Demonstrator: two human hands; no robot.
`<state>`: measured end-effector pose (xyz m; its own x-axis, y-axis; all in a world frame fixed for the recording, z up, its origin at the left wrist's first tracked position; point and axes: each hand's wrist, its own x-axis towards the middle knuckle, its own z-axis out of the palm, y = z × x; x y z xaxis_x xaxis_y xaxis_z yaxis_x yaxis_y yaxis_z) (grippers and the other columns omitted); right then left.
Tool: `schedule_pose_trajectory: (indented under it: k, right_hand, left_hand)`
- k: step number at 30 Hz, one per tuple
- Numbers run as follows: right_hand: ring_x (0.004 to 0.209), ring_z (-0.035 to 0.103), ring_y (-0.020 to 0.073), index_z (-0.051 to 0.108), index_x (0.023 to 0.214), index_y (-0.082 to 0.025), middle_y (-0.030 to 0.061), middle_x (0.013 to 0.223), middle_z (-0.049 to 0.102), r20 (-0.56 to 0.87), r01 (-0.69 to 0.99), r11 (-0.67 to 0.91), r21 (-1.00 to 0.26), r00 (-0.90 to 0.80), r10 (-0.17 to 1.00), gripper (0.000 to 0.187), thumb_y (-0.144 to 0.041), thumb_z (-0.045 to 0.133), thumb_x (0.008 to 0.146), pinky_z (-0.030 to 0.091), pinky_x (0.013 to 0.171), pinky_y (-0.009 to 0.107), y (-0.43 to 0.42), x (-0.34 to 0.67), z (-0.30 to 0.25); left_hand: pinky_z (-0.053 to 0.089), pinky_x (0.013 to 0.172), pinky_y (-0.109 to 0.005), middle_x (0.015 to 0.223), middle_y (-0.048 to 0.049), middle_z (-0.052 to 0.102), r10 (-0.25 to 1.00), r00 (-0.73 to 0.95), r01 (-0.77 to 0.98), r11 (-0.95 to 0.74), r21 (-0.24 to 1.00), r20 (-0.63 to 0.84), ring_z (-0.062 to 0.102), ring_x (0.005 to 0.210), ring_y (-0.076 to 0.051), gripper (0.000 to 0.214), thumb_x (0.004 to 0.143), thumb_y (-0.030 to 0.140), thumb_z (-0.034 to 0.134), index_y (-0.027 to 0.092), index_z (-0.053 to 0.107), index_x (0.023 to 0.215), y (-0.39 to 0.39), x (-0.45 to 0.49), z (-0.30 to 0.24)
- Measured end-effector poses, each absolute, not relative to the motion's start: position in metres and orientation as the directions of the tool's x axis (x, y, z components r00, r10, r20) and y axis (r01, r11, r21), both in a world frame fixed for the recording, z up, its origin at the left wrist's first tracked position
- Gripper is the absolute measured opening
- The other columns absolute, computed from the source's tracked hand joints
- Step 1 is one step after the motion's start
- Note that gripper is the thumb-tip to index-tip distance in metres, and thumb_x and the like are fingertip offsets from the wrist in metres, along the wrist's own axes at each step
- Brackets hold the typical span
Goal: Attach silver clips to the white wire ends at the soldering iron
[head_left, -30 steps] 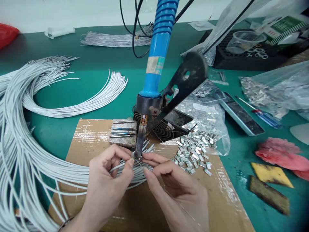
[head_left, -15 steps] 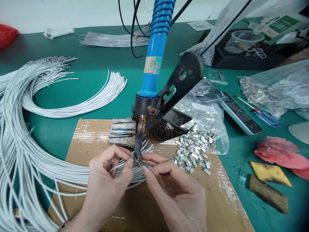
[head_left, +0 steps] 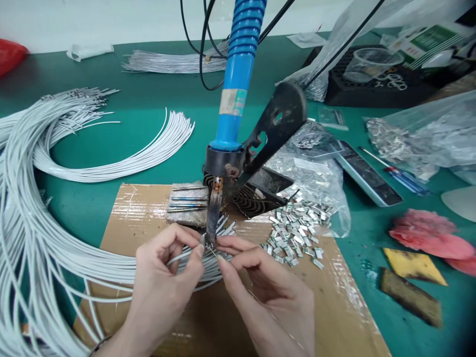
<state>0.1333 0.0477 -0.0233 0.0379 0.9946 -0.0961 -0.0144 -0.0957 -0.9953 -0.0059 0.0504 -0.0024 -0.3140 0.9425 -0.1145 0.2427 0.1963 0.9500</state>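
Note:
A blue-handled soldering iron (head_left: 234,74) hangs in a black metal stand (head_left: 273,126), its dark tip (head_left: 211,223) pointing down between my hands. With thumb and forefinger closed, my left hand (head_left: 163,282) pinches the end of a white cable (head_left: 174,259) right beside the tip. My right hand (head_left: 269,292) pinches a thin solder wire (head_left: 286,331), whose end reaches the tip; the rest trails down across the palm. The fingertips hide most of the small work at the tip. Under both hands run more white cables (head_left: 111,267), over a cardboard sheet (head_left: 223,322).
Small metal connectors (head_left: 293,238) lie heaped right of the stand. A pad with metal rods (head_left: 188,204) sits left of the tip. A phone (head_left: 368,173), a screwdriver (head_left: 405,179), a pink cloth (head_left: 424,230) and a yellow sponge (head_left: 414,266) lie at right.
The whole view has shifted very slightly to the left. Both hands keep their pinches at the iron's tip, with no other clear change.

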Motion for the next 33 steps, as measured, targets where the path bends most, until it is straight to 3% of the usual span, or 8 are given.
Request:
schedule_pose_trajectory:
  k: [15,33]
  right_hand:
    - [0.099,0.077,0.0188,0.071,0.07,-0.025,0.0015,0.105,0.081,-0.031,0.01,-0.031,-0.999,0.015,0.999,0.018,-0.02,0.075,0.087,0.058,0.085,0.025,0.0486,0.1357,-0.0262]
    - [0.102,0.074,0.0186,0.072,0.069,-0.025,0.0008,0.104,0.079,-0.126,-0.065,-0.123,-0.99,0.046,0.991,0.018,-0.021,0.075,0.087,0.053,0.089,0.026,0.0473,0.1314,-0.0234]
  left_hand:
    - [0.042,0.047,-0.018,0.075,-0.0015,0.072,0.939,-0.325,0.227,0.196,0.954,-0.116,0.063,0.061,-0.012,0.012,0.077,0.017,0.068,0.02,0.065,0.066,0.0519,-0.0063,-0.0004]
    - [0.039,0.049,-0.018,0.076,0.0013,0.071,0.939,-0.303,0.236,0.238,0.942,-0.161,0.056,0.059,-0.01,0.013,0.08,0.017,0.068,0.02,0.065,0.068,0.0497,-0.0078,-0.0032]
